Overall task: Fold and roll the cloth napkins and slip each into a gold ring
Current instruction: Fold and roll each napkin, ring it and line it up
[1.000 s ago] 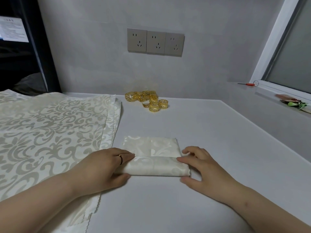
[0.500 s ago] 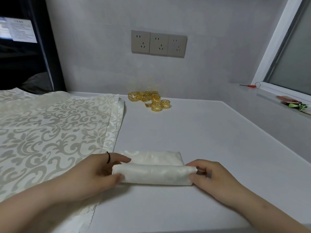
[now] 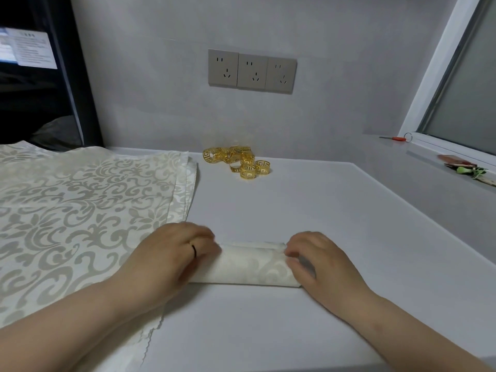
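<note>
Left hand (image 3: pixel 171 260) and right hand (image 3: pixel 323 267) hold the rolled napkin (image 3: pixel 252 267) by its ends.

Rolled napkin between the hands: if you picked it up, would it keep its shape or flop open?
Probably floppy: the rolled napkin is thin cloth, like the flat stack beside it. It may unroll, since the left hand and right hand hold its ends.

Both ends of the rolled napkin (image 3: pixel 249 267) lay hidden under the curled fingers of the left hand (image 3: pixel 171 259) and the right hand (image 3: pixel 319 267); the left fingertips were blurred. The stack of flat napkins (image 3: pixel 80 210) ran off the left edge, and both forearms ran off the bottom. In the upper left, a printed sheet (image 3: pixel 29 48) was cropped and unreadable. The heaped gold rings (image 3: pixel 239 162) overlapped too much to count. At the right edge, a green-leaved object (image 3: pixel 467 170) was cut off.
</note>
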Demonstrator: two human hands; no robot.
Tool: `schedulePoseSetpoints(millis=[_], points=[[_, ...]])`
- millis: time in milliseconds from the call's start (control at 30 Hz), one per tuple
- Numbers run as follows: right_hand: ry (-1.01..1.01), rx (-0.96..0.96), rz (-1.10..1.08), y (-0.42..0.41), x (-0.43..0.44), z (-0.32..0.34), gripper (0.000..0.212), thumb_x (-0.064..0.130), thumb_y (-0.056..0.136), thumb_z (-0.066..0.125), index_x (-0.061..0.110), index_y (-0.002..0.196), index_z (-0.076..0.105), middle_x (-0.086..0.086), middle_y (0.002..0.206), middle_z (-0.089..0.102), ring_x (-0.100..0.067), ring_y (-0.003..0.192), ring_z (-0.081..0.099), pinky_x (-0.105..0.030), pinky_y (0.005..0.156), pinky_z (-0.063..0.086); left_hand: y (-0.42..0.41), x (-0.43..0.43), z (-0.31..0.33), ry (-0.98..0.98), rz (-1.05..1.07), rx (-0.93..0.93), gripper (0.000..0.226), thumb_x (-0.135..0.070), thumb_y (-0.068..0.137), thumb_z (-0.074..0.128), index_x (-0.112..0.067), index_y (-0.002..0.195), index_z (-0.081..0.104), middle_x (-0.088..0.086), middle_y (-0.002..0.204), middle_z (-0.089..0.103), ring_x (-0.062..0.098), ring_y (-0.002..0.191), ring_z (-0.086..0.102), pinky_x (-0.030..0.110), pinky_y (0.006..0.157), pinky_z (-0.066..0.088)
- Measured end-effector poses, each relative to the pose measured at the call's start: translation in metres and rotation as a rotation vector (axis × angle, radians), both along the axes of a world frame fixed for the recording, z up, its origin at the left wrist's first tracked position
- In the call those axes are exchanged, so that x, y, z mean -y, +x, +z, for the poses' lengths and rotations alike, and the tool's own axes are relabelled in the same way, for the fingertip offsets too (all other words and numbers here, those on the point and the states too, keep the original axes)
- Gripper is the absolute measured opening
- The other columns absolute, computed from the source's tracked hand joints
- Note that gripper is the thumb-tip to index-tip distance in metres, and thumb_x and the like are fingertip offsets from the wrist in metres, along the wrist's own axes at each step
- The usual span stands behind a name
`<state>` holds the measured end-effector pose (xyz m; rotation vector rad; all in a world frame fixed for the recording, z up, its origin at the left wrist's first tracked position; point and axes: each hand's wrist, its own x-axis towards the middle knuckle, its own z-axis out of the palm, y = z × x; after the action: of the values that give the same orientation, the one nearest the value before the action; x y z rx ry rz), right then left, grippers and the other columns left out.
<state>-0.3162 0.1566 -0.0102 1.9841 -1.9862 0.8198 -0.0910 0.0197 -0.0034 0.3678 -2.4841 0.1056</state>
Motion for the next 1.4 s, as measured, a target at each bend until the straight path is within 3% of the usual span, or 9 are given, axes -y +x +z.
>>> schedulePoseSetpoints(millis=[233, 467, 567, 667, 767, 867, 1167, 1267, 1400], points=[[0.246, 0.011, 0.043, 0.001, -0.006, 0.000, 0.065, 0.056, 0.069, 0.034, 0.023, 0.120, 0.057, 0.016, 0.119, 0.058, 0.003, 0.113, 0.045, -0.002, 0.089, 0.027, -0.001, 0.001, -0.008, -0.076, 0.003, 0.231, 0.045, -0.052, 0.074, 0.043, -0.025, 0.104, 0.063, -0.012, 0.094, 0.070, 0.002, 0.087, 0.056, 0.021, 0.082, 0.037], [0.345, 0.153, 0.101, 0.008, -0.019, 0.013, 0.031, 0.039, 0.078, 0.052, 0.031, 0.106, 0.062, 0.024, 0.093, 0.059, 0.003, 0.091, 0.050, -0.005, 0.077, 0.037, 0.014, -0.013, 0.001, 0.095, -0.020, 0.217, 0.041, -0.056, 0.078, 0.039, -0.036, 0.110, 0.052, -0.027, 0.080, 0.066, -0.002, 0.090, 0.051, 0.006, 0.076, 0.037], [0.415, 0.428, 0.111, 0.012, -0.022, 0.021, 0.013, 0.027, 0.083, 0.061, 0.038, 0.089, 0.063, 0.017, 0.092, 0.066, 0.000, 0.088, 0.058, -0.014, 0.078, 0.045, 0.019, -0.019, 0.015, 0.565, 0.026, 0.244, 0.047, -0.065, 0.066, 0.040, -0.052, 0.111, 0.037, -0.052, 0.105, 0.041, -0.018, 0.101, 0.043, -0.001, 0.079, 0.034], [0.459, 0.648, 0.087, 0.012, -0.011, 0.025, 0.012, 0.024, 0.085, 0.060, 0.035, 0.081, 0.062, 0.013, 0.083, 0.066, 0.003, 0.075, 0.060, -0.012, 0.071, 0.045, 0.015, -0.008, 0.017, 0.764, 0.022, 0.158, 0.061, -0.083, 0.050, 0.045, -0.054, 0.103, 0.039, -0.036, 0.098, 0.058, -0.023, 0.096, 0.045, -0.003, 0.076, 0.033], [0.490, 0.781, 0.015, 0.012, 0.002, 0.026, 0.012, 0.025, 0.090, 0.055, 0.028, 0.079, 0.061, 0.008, 0.079, 0.063, -0.005, 0.071, 0.058, -0.016, 0.068, 0.043, 0.000, -0.008, 0.016, 0.474, 0.014, 0.127, 0.078, -0.090, 0.053, 0.029, -0.042, 0.109, 0.055, -0.033, 0.106, 0.055, -0.020, 0.100, 0.044, -0.005, 0.083, 0.027], [0.521, 0.868, -0.060, 0.014, 0.011, 0.027, 0.017, 0.029, 0.091, 0.051, 0.022, 0.078, 0.060, 0.006, 0.078, 0.060, -0.007, 0.070, 0.055, -0.018, 0.064, 0.041, -0.020, -0.016, 0.009, 0.057, -0.011, 0.134, 0.047, -0.056, 0.076, 0.041, -0.024, 0.100, 0.067, -0.014, 0.094, 0.068, 0.003, 0.077, 0.061, 0.016, 0.080, 0.034], [0.332, 0.432, -0.220, 0.010, 0.016, 0.013, 0.028, 0.040, 0.091, 0.048, 0.022, 0.111, 0.052, 0.012, 0.100, 0.045, -0.006, 0.097, 0.044, -0.018, 0.076, 0.033, -0.055, -0.011, 0.002, -0.028, 0.055, 0.287, 0.072, -0.068, 0.065, 0.021, -0.031, 0.110, 0.064, -0.017, 0.092, 0.068, 0.003, 0.080, 0.065, 0.014, 0.076, 0.045], [0.064, 0.089, -0.032, 0.006, 0.004, 0.009, 0.027, 0.040, 0.078, 0.054, 0.020, 0.095, 0.059, 0.014, 0.091, 0.052, 0.000, 0.090, 0.041, -0.008, 0.078, 0.030, -0.058, -0.003, -0.002, 0.061, 0.041, 0.344, 0.098, -0.073, 0.053, 0.002, -0.035, 0.136, 0.038, -0.015, 0.123, 0.056, 0.008, 0.110, 0.052, 0.020, 0.092, 0.031], [0.101, -0.220, 0.059, -0.001, -0.002, -0.002, 0.025, 0.041, 0.067, 0.048, 0.026, 0.086, 0.055, 0.013, 0.082, 0.061, -0.001, 0.085, 0.044, -0.009, 0.078, 0.024, -0.060, -0.001, -0.003, 0.051, 0.035, 0.348, 0.097, -0.073, 0.053, 0.003, -0.034, 0.134, 0.040, -0.012, 0.121, 0.057, 0.011, 0.109, 0.053, 0.022, 0.092, 0.032]])
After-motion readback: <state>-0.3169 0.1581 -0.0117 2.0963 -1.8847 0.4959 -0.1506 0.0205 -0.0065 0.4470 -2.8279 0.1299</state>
